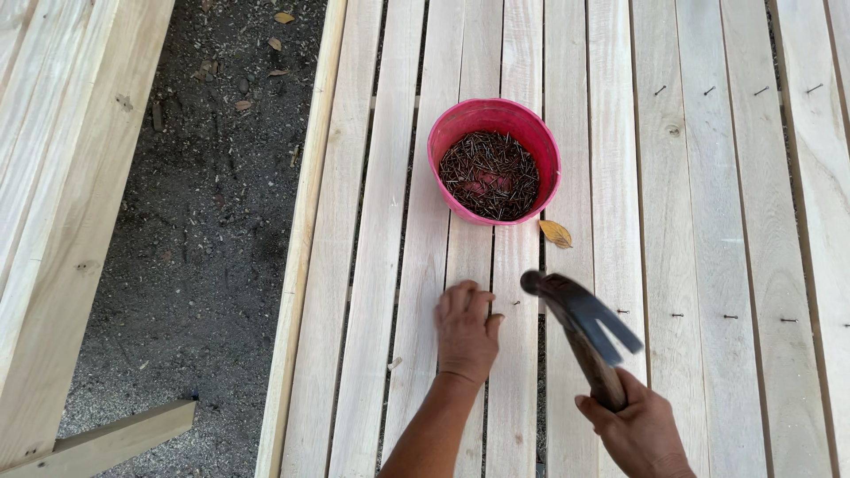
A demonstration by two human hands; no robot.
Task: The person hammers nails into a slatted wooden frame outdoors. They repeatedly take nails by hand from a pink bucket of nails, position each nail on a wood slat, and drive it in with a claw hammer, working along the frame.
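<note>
My right hand point(639, 427) grips the wooden handle of a claw hammer point(580, 317), its dark head raised above the pale wooden slats point(691, 221). My left hand point(465, 332) rests on a slat just left of the hammer head, fingers bunched and pinched at the tips near a small nail; whether it holds the nail I cannot tell. A pink bowl point(454, 133) full of dark nails point(489, 174) stands on the slats beyond both hands.
A dry yellow leaf point(556, 233) lies beside the bowl. Nails stand partly driven in rows across the slats at right. Bare dirt ground point(212, 221) shows at left between the slatted frame and more planks point(62, 177).
</note>
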